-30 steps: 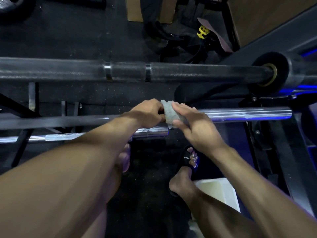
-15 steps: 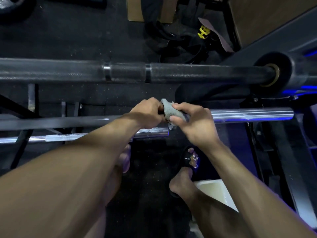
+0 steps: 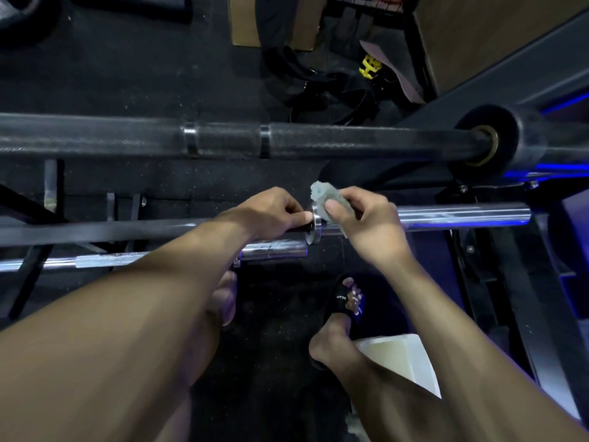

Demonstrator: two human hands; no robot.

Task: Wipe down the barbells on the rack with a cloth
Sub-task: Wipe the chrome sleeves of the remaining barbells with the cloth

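Head cam: middle barbell (image 3: 462,215) lies across frame centre. Left hand (image 3: 271,215) wraps its dark shaft at 9 o'clock of the collar (image 3: 315,223). Right hand (image 3: 366,224) pinches a grey cloth (image 3: 330,199) onto the chrome sleeve, 3 o'clock of collar. Best approach, I'd say: steady w/ left, twist cloth round the collar.

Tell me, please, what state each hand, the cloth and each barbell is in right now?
Left hand: gripping the middle barbell's shaft beside the collar.
Right hand: pinching the cloth against the sleeve.
Cloth: bunched, pressed on the sleeve by the collar.
Middle barbell: horizontal, held, sleeve shiny.
Black barbell: horizontal, untouched.
Lower barbell: horizontal, untouched.
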